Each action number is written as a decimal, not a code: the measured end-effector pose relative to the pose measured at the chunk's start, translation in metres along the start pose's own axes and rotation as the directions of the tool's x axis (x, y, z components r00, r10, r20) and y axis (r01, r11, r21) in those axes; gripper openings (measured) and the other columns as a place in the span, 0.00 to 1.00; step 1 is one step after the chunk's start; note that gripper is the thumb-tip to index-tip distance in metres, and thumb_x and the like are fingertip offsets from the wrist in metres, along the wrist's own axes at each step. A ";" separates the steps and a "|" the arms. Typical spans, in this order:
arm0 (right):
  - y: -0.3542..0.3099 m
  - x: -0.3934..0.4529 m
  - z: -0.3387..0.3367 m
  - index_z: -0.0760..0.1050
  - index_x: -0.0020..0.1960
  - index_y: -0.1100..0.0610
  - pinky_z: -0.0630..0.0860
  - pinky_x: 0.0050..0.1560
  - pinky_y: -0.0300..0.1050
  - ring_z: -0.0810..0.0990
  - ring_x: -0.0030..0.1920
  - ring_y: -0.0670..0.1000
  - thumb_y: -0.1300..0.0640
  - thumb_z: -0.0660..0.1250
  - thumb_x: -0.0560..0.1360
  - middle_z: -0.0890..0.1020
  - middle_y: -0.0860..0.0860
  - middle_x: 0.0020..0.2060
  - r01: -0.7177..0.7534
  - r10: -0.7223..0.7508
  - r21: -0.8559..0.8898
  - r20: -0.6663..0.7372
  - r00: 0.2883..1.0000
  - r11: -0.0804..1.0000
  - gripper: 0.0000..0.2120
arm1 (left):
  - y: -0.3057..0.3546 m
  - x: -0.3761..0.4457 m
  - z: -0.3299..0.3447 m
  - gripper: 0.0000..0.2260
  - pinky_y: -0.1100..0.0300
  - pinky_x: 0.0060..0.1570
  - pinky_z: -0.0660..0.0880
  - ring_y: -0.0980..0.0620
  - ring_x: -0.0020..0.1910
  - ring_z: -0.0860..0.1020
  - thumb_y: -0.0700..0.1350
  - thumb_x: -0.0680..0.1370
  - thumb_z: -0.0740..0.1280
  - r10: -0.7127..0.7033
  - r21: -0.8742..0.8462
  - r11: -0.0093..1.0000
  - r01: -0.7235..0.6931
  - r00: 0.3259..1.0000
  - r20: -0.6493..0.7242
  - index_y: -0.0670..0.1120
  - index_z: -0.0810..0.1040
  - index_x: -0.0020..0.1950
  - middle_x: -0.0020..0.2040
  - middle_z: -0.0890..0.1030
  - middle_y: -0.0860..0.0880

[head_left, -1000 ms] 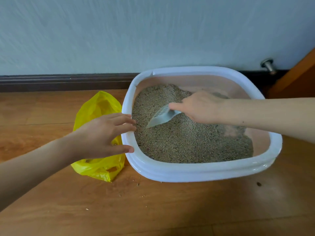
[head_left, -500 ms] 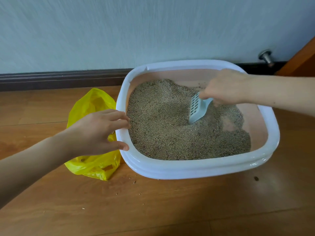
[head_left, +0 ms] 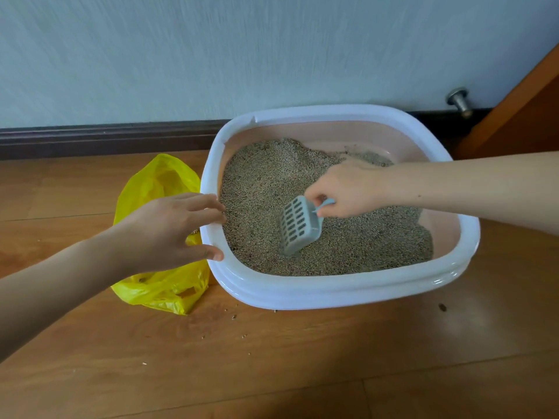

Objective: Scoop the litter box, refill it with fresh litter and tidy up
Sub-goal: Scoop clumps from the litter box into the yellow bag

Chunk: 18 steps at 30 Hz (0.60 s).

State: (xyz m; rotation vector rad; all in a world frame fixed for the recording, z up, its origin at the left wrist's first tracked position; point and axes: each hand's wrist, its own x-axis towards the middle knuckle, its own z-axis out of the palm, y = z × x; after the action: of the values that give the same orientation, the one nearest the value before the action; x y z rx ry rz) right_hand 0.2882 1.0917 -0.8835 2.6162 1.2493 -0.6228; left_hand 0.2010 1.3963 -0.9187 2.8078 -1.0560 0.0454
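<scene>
The litter box (head_left: 338, 285), white-rimmed with a pink inner wall, sat on the wooden floor (head_left: 302, 373) close to the wall, and everything else lay around it. Inside it the grey-brown litter (head_left: 266, 189) covered most of the bottom, heaped higher toward the far left corner, with a bare pink patch of wall showing at the far right. A pale blue slotted scoop (head_left: 298, 226) stood tilted in the middle of the litter, its front edge dug into the grains; the right hand (head_left: 348, 189) gripped its handle from above, fingers curled round it. The left hand (head_left: 169, 228) rested on the box's left rim, fingers loosely spread over the edge and thumb touching the rim lower down, gripping nothing. Just beside the box on that left side, partly hidden under the left hand, lay a crumpled yellow plastic bag (head_left: 157, 285). Stray grains (head_left: 234, 316) dotted the floor in front of the box. Behind it ran a dark skirting board (head_left: 106, 137) below a pale wall (head_left: 211, 49); to the far right stood a metal door stop (head_left: 459, 99) and a brown door edge (head_left: 520, 110).
</scene>
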 end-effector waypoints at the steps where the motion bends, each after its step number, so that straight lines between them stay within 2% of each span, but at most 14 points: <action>1: 0.007 -0.009 0.002 0.74 0.41 0.48 0.68 0.30 0.36 0.73 0.30 0.41 0.51 0.63 0.77 0.73 0.41 0.29 -0.015 0.015 0.029 0.023 1.000 0.999 0.06 | 0.000 0.000 0.000 0.28 0.56 0.49 0.76 0.52 0.62 0.74 0.70 0.72 0.56 -0.005 -0.003 1.000 0.005 1.000 0.000 0.51 0.79 0.57 0.59 0.78 0.54; 4: 0.031 -0.038 -0.002 0.71 0.37 0.46 0.67 0.32 0.38 0.74 0.32 0.42 0.51 0.65 0.76 0.74 0.43 0.29 -0.075 0.072 0.021 0.116 0.991 0.997 0.09 | 0.000 -0.001 0.002 0.28 0.56 0.50 0.76 0.53 0.62 0.73 0.70 0.73 0.56 -0.015 -0.018 1.000 0.015 1.000 0.000 0.51 0.79 0.57 0.59 0.78 0.54; 8: 0.046 -0.051 -0.021 0.75 0.42 0.50 0.68 0.33 0.40 0.74 0.36 0.44 0.50 0.66 0.74 0.77 0.45 0.33 -0.124 0.158 -0.189 0.178 0.971 0.974 0.05 | 0.000 -0.001 0.003 0.27 0.55 0.51 0.76 0.51 0.63 0.75 0.69 0.72 0.56 -0.019 -0.029 0.999 0.019 1.000 -0.002 0.50 0.79 0.57 0.59 0.78 0.53; 11: 0.034 -0.035 -0.034 0.76 0.44 0.52 0.63 0.31 0.37 0.72 0.33 0.44 0.51 0.65 0.76 0.79 0.46 0.36 -0.094 0.097 -0.061 0.047 0.994 0.994 0.05 | 0.000 -0.002 0.002 0.28 0.54 0.51 0.77 0.51 0.64 0.74 0.69 0.72 0.56 -0.033 -0.034 0.999 0.034 0.999 0.011 0.51 0.79 0.58 0.60 0.78 0.53; 14: 0.006 -0.004 -0.036 0.75 0.42 0.52 0.67 0.31 0.36 0.73 0.31 0.45 0.53 0.64 0.77 0.77 0.43 0.33 0.015 -0.008 0.112 -0.069 0.998 0.994 0.06 | 0.001 -0.003 0.001 0.28 0.55 0.53 0.75 0.52 0.64 0.73 0.69 0.73 0.57 -0.045 -0.033 0.998 0.046 0.999 0.019 0.50 0.79 0.59 0.61 0.77 0.53; 18: -0.036 0.040 -0.023 0.75 0.45 0.50 0.64 0.29 0.39 0.71 0.31 0.43 0.49 0.63 0.77 0.74 0.42 0.32 0.059 -0.036 0.118 -0.188 0.982 0.991 0.06 | 0.003 -0.005 0.001 0.28 0.56 0.57 0.73 0.52 0.67 0.71 0.68 0.73 0.57 -0.074 -0.053 0.996 0.077 0.996 0.054 0.50 0.78 0.61 0.63 0.76 0.53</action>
State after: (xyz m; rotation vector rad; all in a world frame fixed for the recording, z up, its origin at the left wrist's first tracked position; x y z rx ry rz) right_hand 0.2897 1.1496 -0.8792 2.8085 1.3707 -0.4874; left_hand 0.1956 1.3970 -0.9197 2.8103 -0.9455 -0.0634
